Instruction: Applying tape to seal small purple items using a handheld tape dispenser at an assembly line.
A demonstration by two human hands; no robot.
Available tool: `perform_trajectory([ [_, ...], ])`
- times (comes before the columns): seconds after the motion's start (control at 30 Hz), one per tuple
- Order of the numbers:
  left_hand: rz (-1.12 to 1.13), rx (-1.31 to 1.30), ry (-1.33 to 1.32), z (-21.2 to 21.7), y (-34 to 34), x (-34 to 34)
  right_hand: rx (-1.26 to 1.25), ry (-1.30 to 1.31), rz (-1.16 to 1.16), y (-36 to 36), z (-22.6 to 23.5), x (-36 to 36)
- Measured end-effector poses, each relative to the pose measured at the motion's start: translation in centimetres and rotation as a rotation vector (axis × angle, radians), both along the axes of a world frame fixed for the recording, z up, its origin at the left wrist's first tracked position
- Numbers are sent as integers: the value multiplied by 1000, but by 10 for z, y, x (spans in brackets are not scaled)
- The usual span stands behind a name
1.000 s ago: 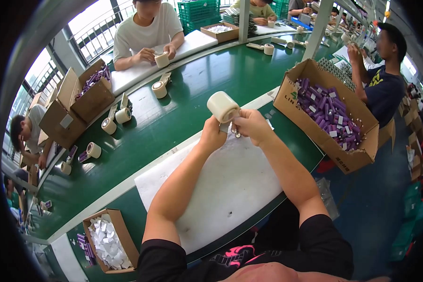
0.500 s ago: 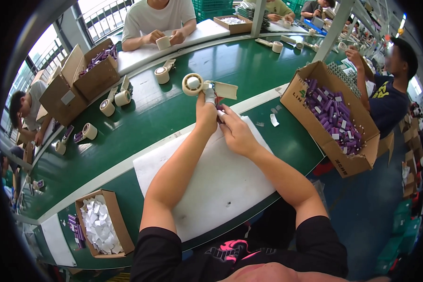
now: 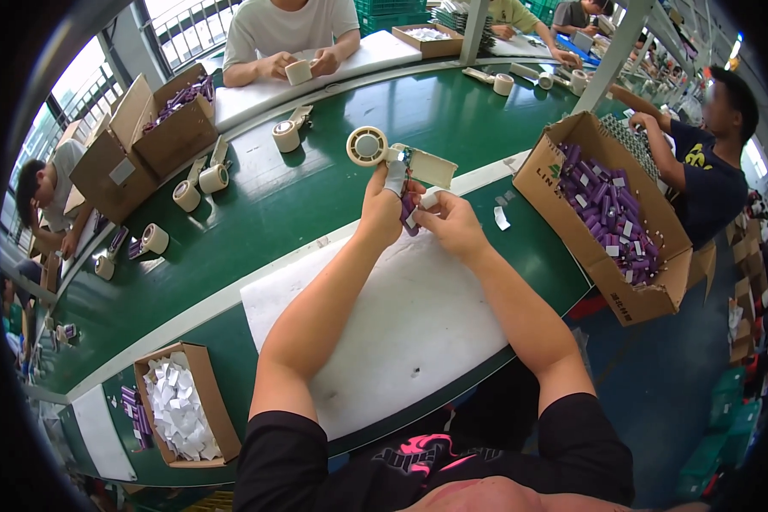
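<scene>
My left hand is closed around the cream handheld fan, its round head pointing away from me. The handle's casing shell hangs open to the right, with small wires and a circuit part showing near the neck. Below it, close to my left fingers, sits a purple battery. Beside the battery my right hand pinches a small white piece, like a paper or foam pad. Fingers partly hide the battery and wires.
A white foam mat lies beneath my forearms. At the right stands a carton of purple batteries; at lower left, a box of white pieces. Several fans, including one fan, lie on the green conveyor. Co-workers sit around.
The fan has shifted slightly right and turned, so its grille shows. My right hand has moved right, away from my left, and the white piece and purple battery now show more clearly.
</scene>
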State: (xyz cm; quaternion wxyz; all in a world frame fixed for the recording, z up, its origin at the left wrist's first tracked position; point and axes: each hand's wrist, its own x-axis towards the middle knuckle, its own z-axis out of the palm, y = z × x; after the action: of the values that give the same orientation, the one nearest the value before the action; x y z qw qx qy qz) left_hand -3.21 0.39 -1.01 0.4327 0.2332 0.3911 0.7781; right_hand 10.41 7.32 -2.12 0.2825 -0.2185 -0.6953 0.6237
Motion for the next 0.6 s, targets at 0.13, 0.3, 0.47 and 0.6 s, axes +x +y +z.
perform_trajectory([
  [0.13, -1, -39, -13, 2, -2, 2, 19, -61, 21, 0, 3, 0],
  [0.3, 62, -107, -82, 4, -2, 7, -4, -58, 78, -3, 4, 1],
  [0.47, 161, -129, -178, 3, 2, 6, 107, -104, 65, -5, 0, -1],
  [0.6, 200, -90, -220, 5, 4, 5, 187, -46, -53, -8, 0, -3],
])
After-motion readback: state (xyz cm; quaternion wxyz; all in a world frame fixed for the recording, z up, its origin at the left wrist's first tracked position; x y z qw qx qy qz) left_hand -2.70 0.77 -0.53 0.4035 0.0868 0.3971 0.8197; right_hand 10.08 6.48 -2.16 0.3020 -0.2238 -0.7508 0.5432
